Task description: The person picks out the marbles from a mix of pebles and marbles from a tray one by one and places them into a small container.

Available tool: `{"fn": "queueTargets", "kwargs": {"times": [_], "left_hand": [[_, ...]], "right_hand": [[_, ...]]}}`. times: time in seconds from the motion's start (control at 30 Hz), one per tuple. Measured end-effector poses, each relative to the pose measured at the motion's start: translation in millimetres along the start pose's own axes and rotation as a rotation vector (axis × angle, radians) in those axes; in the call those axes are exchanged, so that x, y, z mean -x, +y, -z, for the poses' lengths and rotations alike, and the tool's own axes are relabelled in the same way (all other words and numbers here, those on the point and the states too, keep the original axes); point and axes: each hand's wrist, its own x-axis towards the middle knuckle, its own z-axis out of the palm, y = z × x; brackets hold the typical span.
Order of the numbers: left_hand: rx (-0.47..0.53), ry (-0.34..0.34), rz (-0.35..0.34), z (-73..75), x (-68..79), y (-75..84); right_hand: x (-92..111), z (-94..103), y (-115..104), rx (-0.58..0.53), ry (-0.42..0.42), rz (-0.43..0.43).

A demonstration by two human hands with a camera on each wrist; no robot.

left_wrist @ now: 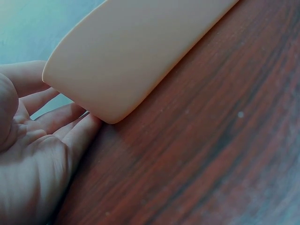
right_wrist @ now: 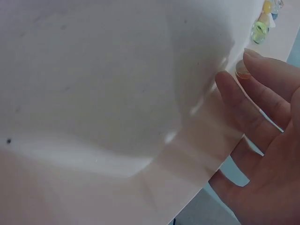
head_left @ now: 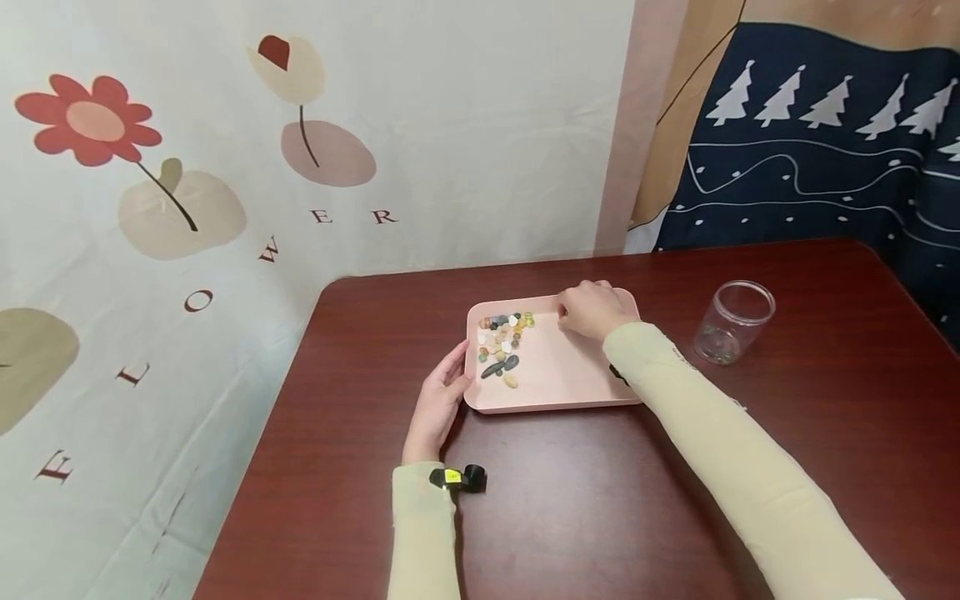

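A pale pink tray [head_left: 558, 392] lies on the table, with several small pebbles and glass beads [head_left: 501, 337] spread over its left side. My left hand [head_left: 437, 404] rests against the tray's left end, its extended fingers along the outer wall and the thumb at the rim. Over the tray's far right part, my right hand [head_left: 592, 308] pinches a small yellowish glass bead [right_wrist: 242, 69] between thumb and fingertips. Just beyond those fingertips, a yellow-green bead [right_wrist: 259, 33] shows in the right wrist view.
A clear glass jar [head_left: 738, 321] stands right of the tray, with some small things at its bottom. The dark red-brown table [head_left: 337, 483] meets a flower-printed cloth [head_left: 480, 125] at the back. Navy fabric with white trees [head_left: 810, 158] hangs at the right.
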Motion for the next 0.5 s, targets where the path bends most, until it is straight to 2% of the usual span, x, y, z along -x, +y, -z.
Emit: {"fn": "queueTargets", "kwargs": {"times": [0.13,0.37,0.5], "left_hand": [[-0.002,-0.005,0.009,-0.8,1.1,2.3],[0.006,0.034,0.001,3.8,-5.7,-11.4],[0.012,0.027,-0.026,4.3,-6.9,-14.9]], "right_hand": [[2.6,1.0,3.8,-0.023,0.026,-0.042],[6.7,10.4,10.8,-0.070,0.096,0.036],[10.4,19.1,13.2,-0.105,0.097,0.034]]}}
